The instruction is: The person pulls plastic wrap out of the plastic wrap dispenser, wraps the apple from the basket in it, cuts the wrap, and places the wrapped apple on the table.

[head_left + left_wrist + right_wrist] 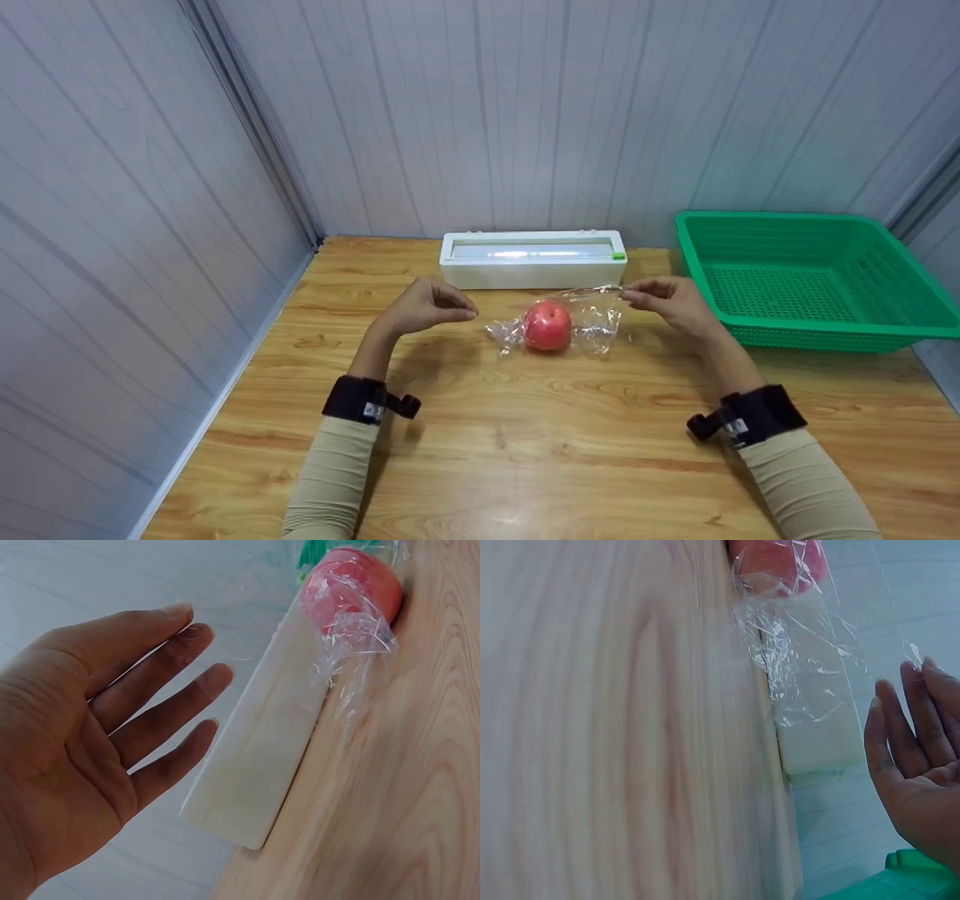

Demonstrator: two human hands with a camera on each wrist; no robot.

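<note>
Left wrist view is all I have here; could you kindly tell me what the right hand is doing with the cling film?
Observer: The right hand appears to pinch one edge of the cling film, lifted beside the apple.
Operator: Thank you. Is there anything further to that side?
Observer: A green basket stands on the table, right of that hand; nothing shows inside it.
Operator: And how far is my left hand from the apple?
Observer: The left hand hovers left of the apple, apart from the film, in front of the white box.
</note>
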